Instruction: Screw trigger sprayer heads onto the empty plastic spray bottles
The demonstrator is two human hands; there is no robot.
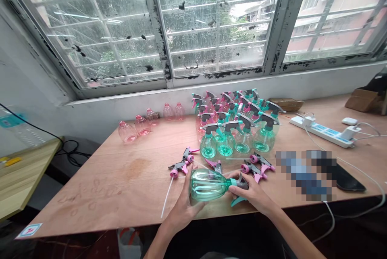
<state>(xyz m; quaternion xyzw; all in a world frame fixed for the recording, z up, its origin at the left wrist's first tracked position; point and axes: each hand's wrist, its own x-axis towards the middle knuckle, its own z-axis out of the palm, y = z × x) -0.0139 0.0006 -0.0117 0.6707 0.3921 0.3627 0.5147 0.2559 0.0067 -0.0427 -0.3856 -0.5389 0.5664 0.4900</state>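
Hands together, clamped on one piece | left hand (184, 206) cradles teal spray bottle (207, 185) from below, steadying it | right hand (249, 193) grips grey trigger head (241, 182) at neck | loose pink trigger sprayers (181, 164) just beyond

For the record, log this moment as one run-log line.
left hand: holds clear green plastic spray bottle | right hand: holds its grey-and-teal trigger head | nearby: pink trigger sprayers

Daylight enters through the window (216, 21) and gives bright, even exposure, with glare across the panes. Specular highlights mark the held bottle (205, 184). Shadows on the table (90, 194) are faint and soft. Wide-angle distortion bends straight lines near the edges. A pixelated block (305, 175) obscures one area.
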